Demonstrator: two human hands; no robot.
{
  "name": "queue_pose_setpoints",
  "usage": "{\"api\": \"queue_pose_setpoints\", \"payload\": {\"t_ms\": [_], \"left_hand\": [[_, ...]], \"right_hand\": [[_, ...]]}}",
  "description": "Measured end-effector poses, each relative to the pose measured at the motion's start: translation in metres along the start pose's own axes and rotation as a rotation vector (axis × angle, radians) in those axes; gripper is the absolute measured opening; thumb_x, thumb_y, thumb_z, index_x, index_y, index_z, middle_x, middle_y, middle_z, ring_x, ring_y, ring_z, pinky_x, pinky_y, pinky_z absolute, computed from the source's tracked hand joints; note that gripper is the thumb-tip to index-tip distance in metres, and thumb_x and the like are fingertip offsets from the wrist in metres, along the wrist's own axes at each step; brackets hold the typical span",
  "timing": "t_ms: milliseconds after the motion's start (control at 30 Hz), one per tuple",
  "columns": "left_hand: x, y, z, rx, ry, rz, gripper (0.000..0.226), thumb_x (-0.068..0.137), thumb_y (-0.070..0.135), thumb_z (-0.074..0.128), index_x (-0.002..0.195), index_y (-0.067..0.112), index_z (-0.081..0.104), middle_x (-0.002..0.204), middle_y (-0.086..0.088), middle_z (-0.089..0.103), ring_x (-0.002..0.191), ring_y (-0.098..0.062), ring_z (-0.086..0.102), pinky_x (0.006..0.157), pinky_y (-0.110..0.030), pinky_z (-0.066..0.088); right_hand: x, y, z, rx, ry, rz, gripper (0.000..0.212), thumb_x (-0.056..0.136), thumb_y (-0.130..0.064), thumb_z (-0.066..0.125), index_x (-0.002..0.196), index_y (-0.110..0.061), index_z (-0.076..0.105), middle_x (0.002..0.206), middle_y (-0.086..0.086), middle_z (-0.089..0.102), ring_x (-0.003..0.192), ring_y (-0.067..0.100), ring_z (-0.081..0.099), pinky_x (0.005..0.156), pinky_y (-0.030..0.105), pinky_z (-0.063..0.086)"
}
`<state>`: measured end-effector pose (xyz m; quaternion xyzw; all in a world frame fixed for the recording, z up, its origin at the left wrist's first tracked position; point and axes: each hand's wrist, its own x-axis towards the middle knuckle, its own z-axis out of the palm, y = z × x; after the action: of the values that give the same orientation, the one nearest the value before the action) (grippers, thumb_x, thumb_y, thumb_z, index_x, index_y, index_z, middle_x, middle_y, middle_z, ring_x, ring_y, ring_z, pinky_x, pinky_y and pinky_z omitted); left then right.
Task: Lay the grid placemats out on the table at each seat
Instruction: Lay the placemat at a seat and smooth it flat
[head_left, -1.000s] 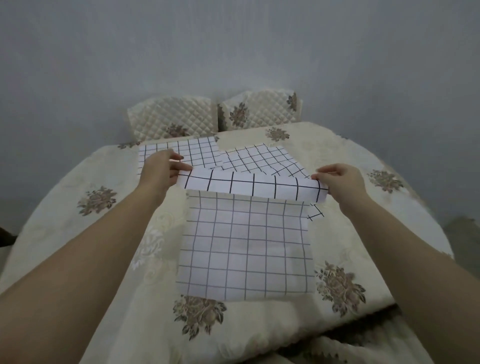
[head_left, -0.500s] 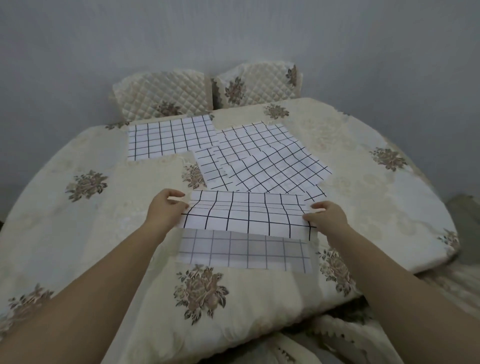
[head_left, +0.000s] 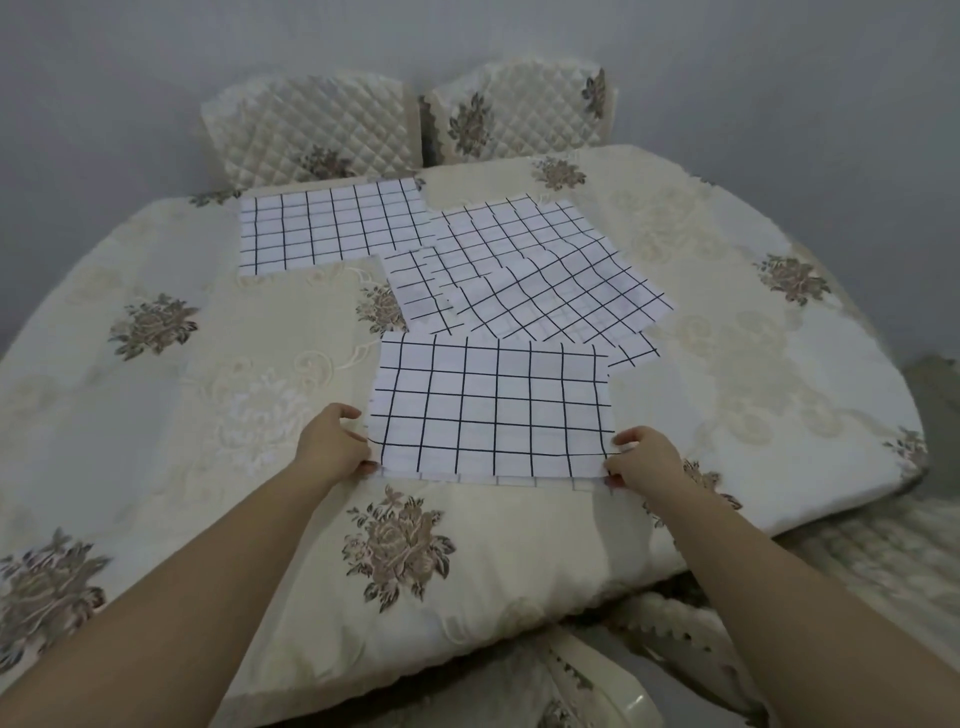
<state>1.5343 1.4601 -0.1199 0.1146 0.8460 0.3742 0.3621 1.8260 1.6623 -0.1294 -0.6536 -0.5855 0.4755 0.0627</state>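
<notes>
A white placemat (head_left: 493, 408) with a black grid lies flat on the table (head_left: 156, 415) near the front edge. My left hand (head_left: 332, 441) pinches its near left corner. My right hand (head_left: 647, 457) pinches its near right corner. Another grid placemat (head_left: 332, 226) lies flat at the far side, in front of the left chair. A loose pile of grid placemats (head_left: 540, 280) sits askew in the middle of the table, overlapping each other.
The round table wears a cream cloth with brown flower prints. Two quilted chair backs (head_left: 311, 130) (head_left: 519, 111) stand at the far side against a grey wall. A chair (head_left: 597, 691) sits below the near edge, and another covered seat (head_left: 883, 561) at the right.
The placemat I held up by its top edge has come down and now lies flat on the table. Both hands moved toward me and hold its near corners.
</notes>
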Motion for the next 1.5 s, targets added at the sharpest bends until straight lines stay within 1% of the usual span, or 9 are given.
{"api": "queue_pose_setpoints", "payload": {"t_ms": [133,267,533,700,800,967,1067,1200,1500], "left_hand": [[-0.001,0.002,0.000,0.317,0.073,0.099,0.022,0.080,0.012,0.063,0.103,0.013,0.060,0.097,-0.012,0.065,0.080,-0.031,0.063,0.073,-0.039,0.054],[0.007,0.015,0.003,0.542,0.184,0.204,0.033,0.084,0.024,0.058,0.113,0.009,0.061,0.112,-0.014,0.060,0.099,-0.032,0.058,0.080,-0.040,0.051],[0.052,0.063,0.070,0.806,0.106,0.772,0.044,0.093,0.015,0.045,0.135,0.001,0.045,0.147,-0.016,0.040,0.139,-0.031,0.030,0.109,-0.045,0.032],[0.074,0.078,0.120,1.010,0.012,0.877,0.051,0.096,0.012,0.033,0.147,0.006,0.028,0.158,-0.009,0.023,0.147,-0.024,0.014,0.118,-0.040,0.014],[0.080,0.072,0.129,0.997,-0.007,0.885,0.052,0.095,0.016,0.032,0.146,0.007,0.032,0.154,-0.008,0.031,0.145,-0.024,0.023,0.118,-0.039,0.012],[0.084,0.067,0.132,0.895,0.068,0.964,0.056,0.081,0.028,0.029,0.121,0.004,0.060,0.122,-0.013,0.062,0.116,-0.031,0.057,0.100,-0.044,0.045],[0.088,0.066,0.133,0.924,0.061,0.945,0.059,0.086,0.028,0.024,0.131,0.004,0.054,0.139,-0.013,0.052,0.131,-0.030,0.046,0.111,-0.045,0.034],[0.095,0.063,0.134,0.951,0.010,0.903,0.071,0.089,0.038,0.002,0.146,0.008,0.034,0.155,-0.009,0.031,0.146,-0.023,0.023,0.118,-0.039,0.010],[0.100,0.042,0.120,1.007,0.127,0.831,0.074,0.093,0.058,0.010,0.153,0.015,0.013,0.160,-0.005,0.016,0.148,-0.020,0.013,0.120,-0.045,0.008]], "right_hand": [[-0.001,-0.001,0.000,-0.107,0.023,-0.042,0.021,0.080,-0.003,0.065,0.098,-0.005,0.054,0.073,0.011,0.060,0.054,0.026,0.060,0.057,0.036,0.057],[0.000,-0.010,-0.001,-0.361,0.111,-0.123,0.027,0.082,-0.026,0.063,0.097,-0.007,0.053,0.098,0.013,0.057,0.085,0.029,0.057,0.066,0.035,0.046],[0.028,-0.061,0.055,-0.477,0.215,-0.698,0.031,0.089,-0.012,0.052,0.118,-0.002,0.057,0.124,0.013,0.052,0.118,0.030,0.043,0.097,0.036,0.039],[0.049,-0.090,0.100,-0.569,0.140,-0.932,0.038,0.091,-0.011,0.047,0.126,0.002,0.055,0.134,0.021,0.053,0.127,0.035,0.047,0.110,0.044,0.035],[0.058,-0.093,0.116,-0.601,0.120,-0.914,0.048,0.090,-0.023,0.033,0.122,0.002,0.058,0.126,0.020,0.060,0.121,0.035,0.054,0.105,0.048,0.042],[0.062,-0.091,0.128,-0.576,0.184,-0.900,0.046,0.087,-0.025,0.033,0.111,-0.003,0.066,0.108,0.014,0.067,0.103,0.032,0.061,0.096,0.043,0.048],[0.066,-0.091,0.132,-0.617,0.191,-0.888,0.050,0.088,-0.026,0.030,0.119,-0.003,0.062,0.126,0.018,0.060,0.119,0.035,0.055,0.106,0.044,0.041],[0.070,-0.090,0.135,-0.736,0.076,-0.793,0.078,0.083,-0.040,-0.007,0.150,-0.011,0.022,0.160,0.009,0.016,0.148,0.023,0.010,0.119,0.037,0.001],[0.081,-0.070,0.121,-0.834,0.151,-0.725,0.078,0.089,-0.059,0.002,0.153,-0.014,0.005,0.162,0.002,0.001,0.149,0.016,0.000,0.121,0.041,-0.003]]}}
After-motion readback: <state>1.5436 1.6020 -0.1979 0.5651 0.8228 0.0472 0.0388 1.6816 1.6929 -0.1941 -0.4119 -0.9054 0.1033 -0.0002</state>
